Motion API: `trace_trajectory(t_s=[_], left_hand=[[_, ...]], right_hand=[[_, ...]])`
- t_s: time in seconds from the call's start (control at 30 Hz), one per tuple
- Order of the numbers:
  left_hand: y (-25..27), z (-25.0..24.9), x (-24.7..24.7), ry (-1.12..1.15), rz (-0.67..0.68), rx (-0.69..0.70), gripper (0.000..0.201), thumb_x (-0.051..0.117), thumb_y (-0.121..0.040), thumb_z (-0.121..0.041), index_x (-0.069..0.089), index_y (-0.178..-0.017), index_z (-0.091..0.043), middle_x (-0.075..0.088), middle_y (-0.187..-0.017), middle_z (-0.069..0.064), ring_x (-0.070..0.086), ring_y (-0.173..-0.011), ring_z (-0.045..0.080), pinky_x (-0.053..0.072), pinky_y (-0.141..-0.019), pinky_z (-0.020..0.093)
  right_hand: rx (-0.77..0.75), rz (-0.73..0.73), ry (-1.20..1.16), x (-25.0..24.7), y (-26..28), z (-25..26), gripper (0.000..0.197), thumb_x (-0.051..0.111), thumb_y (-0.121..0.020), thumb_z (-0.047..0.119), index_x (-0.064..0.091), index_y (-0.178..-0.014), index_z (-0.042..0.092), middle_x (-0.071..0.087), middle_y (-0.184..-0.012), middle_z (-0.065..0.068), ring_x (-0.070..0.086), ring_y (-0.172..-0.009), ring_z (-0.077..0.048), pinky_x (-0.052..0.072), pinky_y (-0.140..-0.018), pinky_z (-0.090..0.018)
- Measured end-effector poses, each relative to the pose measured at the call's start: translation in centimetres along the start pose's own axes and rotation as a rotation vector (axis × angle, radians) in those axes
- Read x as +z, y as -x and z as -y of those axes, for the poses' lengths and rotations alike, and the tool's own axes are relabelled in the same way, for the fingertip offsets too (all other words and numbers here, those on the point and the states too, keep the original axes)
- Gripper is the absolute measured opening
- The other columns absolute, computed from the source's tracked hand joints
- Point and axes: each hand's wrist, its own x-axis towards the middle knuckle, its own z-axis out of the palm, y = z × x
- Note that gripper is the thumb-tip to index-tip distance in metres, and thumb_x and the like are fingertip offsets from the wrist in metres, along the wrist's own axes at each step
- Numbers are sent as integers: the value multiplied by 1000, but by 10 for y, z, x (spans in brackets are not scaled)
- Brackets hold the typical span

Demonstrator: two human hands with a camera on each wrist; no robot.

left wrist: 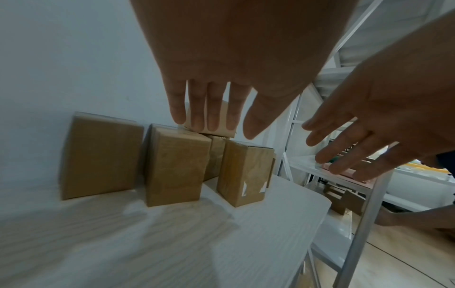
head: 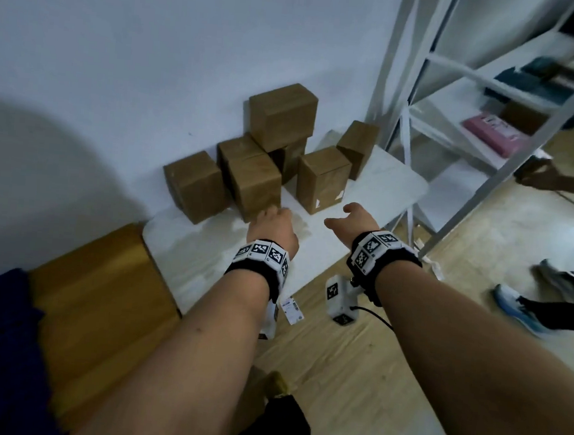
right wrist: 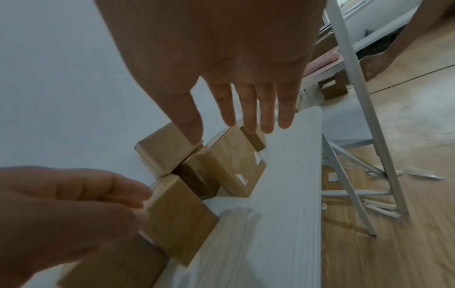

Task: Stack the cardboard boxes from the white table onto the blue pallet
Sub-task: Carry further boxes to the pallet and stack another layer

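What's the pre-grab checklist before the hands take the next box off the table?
1. Both hands empty: ok. Left hand and right hand are open, holding nothing.
2. Boxes left on the white table: ok, several stand there.
3. Nearest box reachable: ok, upright just ahead of the left fingers; contact cannot tell.
4. Stacked box stable: cannot tell; it sits on others behind, so avoid bumping them.
5. Blue pallet ready: cannot tell, not clearly in view.
6. Bystander clear: ok, another person's shoes are off to the right on the floor.
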Motion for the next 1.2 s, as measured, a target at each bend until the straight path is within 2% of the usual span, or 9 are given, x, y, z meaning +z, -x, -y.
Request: trace_trajectory(t_s=[0.2, 0.43, 0.57, 0.67, 0.77, 0.9, 1.0, 1.13, 1.2], left_hand=[[-80, -29, -14, 114, 86, -36, 43, 44, -94, -17, 43, -137, -11, 43, -140, 13, 46, -125, 31, 39, -102, 40], [-134, -47, -7, 174, 180, -116, 42, 44, -97, -23, 41, -138, -12, 49, -135, 16, 51, -122, 34, 43, -100, 41], [-158, -50, -5, 227, 230, -199, 45, 41, -98, -16, 38, -143, -16, 48, -139, 15, 50, -124, 33, 41, -101, 39], [-168, -57, -4, 295, 255, -271, 46, 43, -98, -15, 37, -143, -17, 43, -144, 14, 45, -129, 32, 37, -107, 40], [-176, -71, 1, 375, 269, -348, 48, 39, -100, -15, 31, -147, -17, 37, -149, 14, 39, -134, 31, 31, -111, 38], [-179, -89, 9, 501, 155, -455, 41, 37, -99, -18, 44, -139, -14, 51, -137, 16, 50, -122, 33, 39, -101, 36], [-173, -95, 13, 540, 46, -505, 40, 38, -101, -24, 43, -139, -14, 53, -134, 15, 52, -120, 33, 42, -96, 34], [-150, -101, 27, 549, -72, -603, 32, 38, -101, -25, 51, -127, -10, 61, -121, 15, 57, -110, 32, 44, -86, 33], [-138, -101, 36, 567, -115, -676, 29, 37, -101, -24, 52, -121, -10, 63, -116, 16, 59, -106, 34, 45, -84, 35]], right_hand=[[58, -16, -51, -23, -67, 14, 62, 60, -89, 34, 38, -143, 13, 52, -136, -12, 53, -121, -30, 43, -96, -35], [57, 19, -29, -38, -136, 22, 59, 56, -91, 34, 38, -144, 14, 49, -142, -10, 49, -127, -29, 41, -100, -35], [-16, 64, 12, -46, -176, 33, 49, 54, -89, 32, 49, -133, 12, 57, -131, -11, 56, -116, -31, 44, -90, -33], [-39, 131, 37, -48, -198, 38, 50, 54, -91, 30, 46, -136, 11, 55, -133, -12, 54, -119, -31, 42, -90, -33], [-77, 210, 94, -50, -216, 37, 40, 51, -92, 25, 51, -130, 10, 58, -126, -13, 57, -112, -32, 44, -85, -33], [-121, 251, 136, -55, -229, 31, 40, 48, -92, 18, 50, -132, 9, 57, -128, -15, 56, -114, -32, 44, -86, -33], [-172, 275, 175, -58, -231, 26, 37, 49, -93, 16, 55, -127, 6, 59, -126, -15, 59, -111, -32, 49, -90, -35], [-216, 334, 160, -59, -224, 14, 34, 51, -87, 16, 52, -121, 14, 61, -106, -9, 62, -99, -30, 53, -89, -41], [-254, 341, 157, -58, -217, 6, 26, 48, -85, 16, 49, -111, 18, 56, -93, -6, 61, -93, -30, 53, -88, -43]])
